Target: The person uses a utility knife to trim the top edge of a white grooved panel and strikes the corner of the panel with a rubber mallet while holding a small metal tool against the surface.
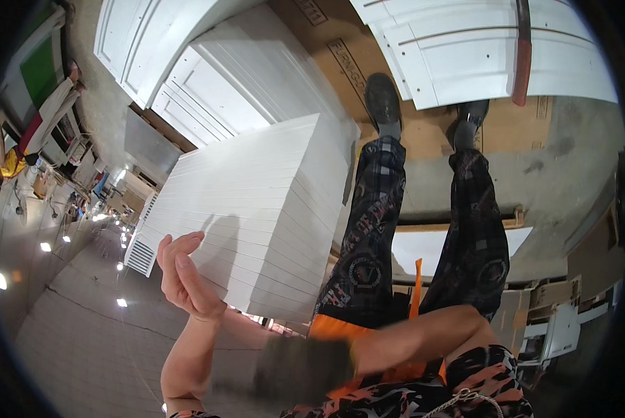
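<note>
My left hand (189, 277) is raised beside a large white cabinet-like piece (253, 202) with grooved sides. Its fingers are stretched out and slightly curved, with nothing in them. A shadow falls on the grooved face next to the fingertips; whether they touch it I cannot tell. Low in the picture, my right forearm crosses in front of my body. At its end my right hand (304, 368) is a dark smear of motion. Whether that darkness is a glove or something held does not show, and its fingers cannot be made out.
White panelled pieces (208, 97) stand beyond the grooved one. A red-handled tool (521, 66) lies across a white panel (459, 59). Flattened cardboard (347, 52) covers the floor by my shoes. Boxes and boards (553, 313) are stacked at right. Another person (37, 132) is far left.
</note>
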A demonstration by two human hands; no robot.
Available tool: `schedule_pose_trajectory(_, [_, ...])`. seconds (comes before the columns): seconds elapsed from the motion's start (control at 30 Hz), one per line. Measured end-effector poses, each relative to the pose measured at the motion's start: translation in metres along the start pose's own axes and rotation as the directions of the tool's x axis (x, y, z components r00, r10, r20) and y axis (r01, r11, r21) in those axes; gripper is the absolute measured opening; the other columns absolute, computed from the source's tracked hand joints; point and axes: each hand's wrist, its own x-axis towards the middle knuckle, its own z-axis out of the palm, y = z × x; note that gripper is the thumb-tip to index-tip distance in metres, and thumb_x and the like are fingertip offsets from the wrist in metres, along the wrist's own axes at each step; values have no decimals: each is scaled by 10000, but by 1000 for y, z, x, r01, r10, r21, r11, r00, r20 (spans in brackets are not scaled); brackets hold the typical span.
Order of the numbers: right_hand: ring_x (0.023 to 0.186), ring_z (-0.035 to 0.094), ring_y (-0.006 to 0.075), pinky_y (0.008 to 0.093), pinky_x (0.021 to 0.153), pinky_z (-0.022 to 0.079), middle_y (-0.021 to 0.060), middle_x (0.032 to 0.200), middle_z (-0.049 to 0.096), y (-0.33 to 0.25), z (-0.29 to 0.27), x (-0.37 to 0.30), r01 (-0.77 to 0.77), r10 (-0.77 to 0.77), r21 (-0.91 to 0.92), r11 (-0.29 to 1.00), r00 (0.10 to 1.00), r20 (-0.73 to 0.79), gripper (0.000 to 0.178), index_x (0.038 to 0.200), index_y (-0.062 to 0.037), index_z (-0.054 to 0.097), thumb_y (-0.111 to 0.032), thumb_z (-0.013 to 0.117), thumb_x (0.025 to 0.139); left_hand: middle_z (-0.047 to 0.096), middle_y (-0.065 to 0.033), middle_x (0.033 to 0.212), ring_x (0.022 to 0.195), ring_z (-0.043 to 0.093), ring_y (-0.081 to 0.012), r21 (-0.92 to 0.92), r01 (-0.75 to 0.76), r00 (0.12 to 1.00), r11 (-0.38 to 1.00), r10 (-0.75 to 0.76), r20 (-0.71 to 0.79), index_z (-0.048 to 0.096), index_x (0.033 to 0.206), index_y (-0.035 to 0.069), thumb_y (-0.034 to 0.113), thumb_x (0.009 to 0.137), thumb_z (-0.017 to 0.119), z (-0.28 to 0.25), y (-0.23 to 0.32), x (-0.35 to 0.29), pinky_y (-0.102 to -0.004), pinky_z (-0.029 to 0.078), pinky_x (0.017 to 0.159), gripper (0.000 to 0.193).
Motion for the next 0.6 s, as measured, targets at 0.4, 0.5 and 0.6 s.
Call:
schedule_pose_trajectory(0.4, [805,624,196,327,632,511,104,953,643,-49,-16,-45,-13,106,287,958,945,-311,279,1203,-11,570,-138,564,954,708,-202,981,943,658,-344,-107,-52,997,993,58,56,662,994,-59,192,1004,320,-11,-15,-2,-500,425,1014,424])
schedule_pose_trajectory(0.5, [811,620,195,323,636,507,101,956,640,-36,-13,-70,-315,386,231,920,824,-415,284,1212,-15,566,-136,565,955,707,-201,997,966,665,-343,-39,-360,926,932,362,107,649,1053,-49,277,1000,348,-27,-15,-9,-521,409,1031,447])
schedule_pose_trajectory(0.6, [797,599,162,311,628,494,78,880,614,-44,22,-98,-363,792,871,330,609,-46,156,1092,-26,590,-117,585,965,689,-196,1124,1049,652,-342,-32,-495,808,868,474,351,617,1198,-28,424,953,531,-40,-3,-25,-549,403,1030,521])
